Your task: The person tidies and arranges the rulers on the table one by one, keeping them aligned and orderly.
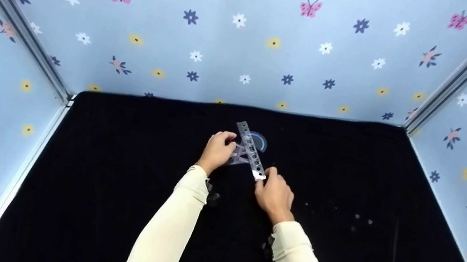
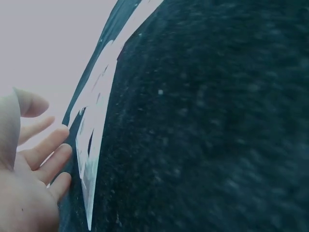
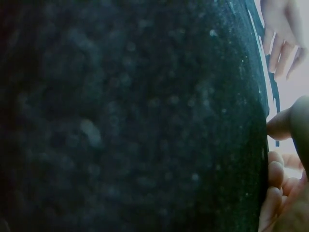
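Clear plastic ruler (image 1: pixel 251 150): lies slanted on the black cloth (image 1: pixel 113 168), near its far edge, middle.
Right hand (image 1: pixel 274 195): fingers curled, pinching the ruler's near end.
Left hand (image 1: pixel 217 149): left of the ruler, fingers bent over clear drawing templates (image 1: pixel 240 155) lying under the ruler; grip unclear.
Protractor (image 1: pixel 260 142): just beyond the ruler, blue-edged.

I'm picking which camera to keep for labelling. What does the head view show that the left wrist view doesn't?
Only the head view shows both hands together: the right hand pinching the near end of a clear ruler with holes, the left hand on clear pieces beside it, and the flowered walls. Only the left wrist view shows the left hand's fingers spread, close up. Both show the black cloth and clear plastic.
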`<state>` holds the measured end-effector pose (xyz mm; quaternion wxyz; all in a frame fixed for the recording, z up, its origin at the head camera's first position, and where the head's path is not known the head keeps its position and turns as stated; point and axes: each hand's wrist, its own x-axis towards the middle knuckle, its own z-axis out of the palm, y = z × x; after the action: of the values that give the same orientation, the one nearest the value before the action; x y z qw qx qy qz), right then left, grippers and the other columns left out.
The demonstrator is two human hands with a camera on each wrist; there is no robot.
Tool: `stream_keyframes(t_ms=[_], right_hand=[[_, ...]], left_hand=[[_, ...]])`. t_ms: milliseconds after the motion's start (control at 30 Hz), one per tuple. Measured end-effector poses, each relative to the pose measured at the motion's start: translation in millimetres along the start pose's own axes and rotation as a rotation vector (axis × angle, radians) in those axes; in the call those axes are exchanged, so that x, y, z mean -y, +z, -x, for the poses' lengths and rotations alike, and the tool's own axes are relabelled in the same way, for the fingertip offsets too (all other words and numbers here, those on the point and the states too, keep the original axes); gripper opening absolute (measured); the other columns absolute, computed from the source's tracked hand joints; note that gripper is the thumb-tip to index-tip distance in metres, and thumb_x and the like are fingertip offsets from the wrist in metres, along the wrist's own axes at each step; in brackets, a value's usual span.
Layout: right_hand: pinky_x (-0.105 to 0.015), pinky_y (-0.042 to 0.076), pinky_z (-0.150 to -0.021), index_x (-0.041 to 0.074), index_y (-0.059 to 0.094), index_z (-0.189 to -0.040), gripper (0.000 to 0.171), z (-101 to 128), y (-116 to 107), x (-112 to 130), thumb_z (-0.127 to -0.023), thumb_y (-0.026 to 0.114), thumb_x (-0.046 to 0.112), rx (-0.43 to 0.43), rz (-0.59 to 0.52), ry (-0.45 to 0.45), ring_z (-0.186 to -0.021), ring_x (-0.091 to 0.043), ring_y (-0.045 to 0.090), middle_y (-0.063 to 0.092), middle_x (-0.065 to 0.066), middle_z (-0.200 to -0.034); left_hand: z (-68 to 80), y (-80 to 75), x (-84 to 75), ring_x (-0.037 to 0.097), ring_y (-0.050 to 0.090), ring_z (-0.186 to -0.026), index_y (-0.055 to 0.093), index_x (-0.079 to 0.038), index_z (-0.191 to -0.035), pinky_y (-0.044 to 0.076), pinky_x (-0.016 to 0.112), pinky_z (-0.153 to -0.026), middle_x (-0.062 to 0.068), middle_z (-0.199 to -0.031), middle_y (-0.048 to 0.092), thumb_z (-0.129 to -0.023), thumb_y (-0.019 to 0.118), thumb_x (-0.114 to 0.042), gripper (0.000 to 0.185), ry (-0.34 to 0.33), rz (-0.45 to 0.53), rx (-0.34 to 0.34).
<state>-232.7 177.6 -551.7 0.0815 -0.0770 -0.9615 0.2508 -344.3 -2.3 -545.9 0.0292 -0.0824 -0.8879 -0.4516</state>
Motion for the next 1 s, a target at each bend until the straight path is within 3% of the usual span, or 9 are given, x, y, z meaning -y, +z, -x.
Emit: stream_keyframes(t_ms=[267,467,700,867,1000], right_hand=[[-0.052,0.052,-0.068,0.015,0.062,-0.11,0.022,0.0,6.2,7.6,-0.09,0.064,0.025,-0.008,-0.013,-0.004,-0.08,-0.034,0.067,0.069,-0.009,-0.091],[-0.051,0.052,-0.069,0.015,0.063,-0.11,0.022,-0.7,5.2,6.2,-0.09,0.064,0.023,-0.014,-0.018,-0.003,-0.08,-0.032,0.067,0.068,-0.007,-0.091],[-0.051,0.051,-0.068,0.015,0.062,-0.111,0.022,1.3,-1.2,-2.2,-0.09,0.064,0.022,0.013,-0.005,0.009,-0.08,-0.032,0.066,0.068,-0.007,-0.091],[-0.052,0.052,-0.073,0.016,0.061,-0.115,0.024,-1.2,-6.6,-2.8,-0.092,0.065,0.023,0.07,-0.003,0.015,-0.088,-0.033,0.067,0.07,-0.009,-0.099],[-0.052,0.052,-0.075,0.017,0.06,-0.116,0.024,-2.6,-7.8,-4.3,-0.093,0.066,0.024,0.093,-0.01,0.021,-0.092,-0.033,0.067,0.07,-0.009,-0.103]], left_hand=[[-11.5,-7.5,4.8,0.032,0.041,-0.136,0.054,-0.009,-0.143,0.023,0.056,-0.109,0.008,-0.147,0.052,-0.098,0.058,-0.022,0.047,-0.108,-0.011,0.06],[-19.6,-9.1,1.6,0.03,0.035,-0.139,0.045,-0.011,-0.15,0.022,0.058,-0.107,0.007,-0.154,0.043,-0.098,0.056,-0.023,0.054,-0.131,-0.064,0.116],[-25.5,-9.1,-0.3,0.03,0.034,-0.142,0.034,-0.012,-0.156,0.018,0.065,-0.113,0.007,-0.16,0.033,-0.101,0.053,-0.023,0.06,-0.164,-0.074,0.215],[-31.8,-6.7,-4.5,0.037,0.022,-0.147,0.026,-0.013,-0.159,0.016,0.063,-0.111,0.007,-0.163,0.027,-0.098,0.051,-0.024,0.067,-0.208,-0.112,0.235],[-37.6,-1.2,-7.6,0.038,0.026,-0.143,0.028,-0.012,-0.159,0.02,0.06,-0.106,0.007,-0.162,0.03,-0.095,0.052,-0.026,0.07,-0.217,-0.18,0.214]])
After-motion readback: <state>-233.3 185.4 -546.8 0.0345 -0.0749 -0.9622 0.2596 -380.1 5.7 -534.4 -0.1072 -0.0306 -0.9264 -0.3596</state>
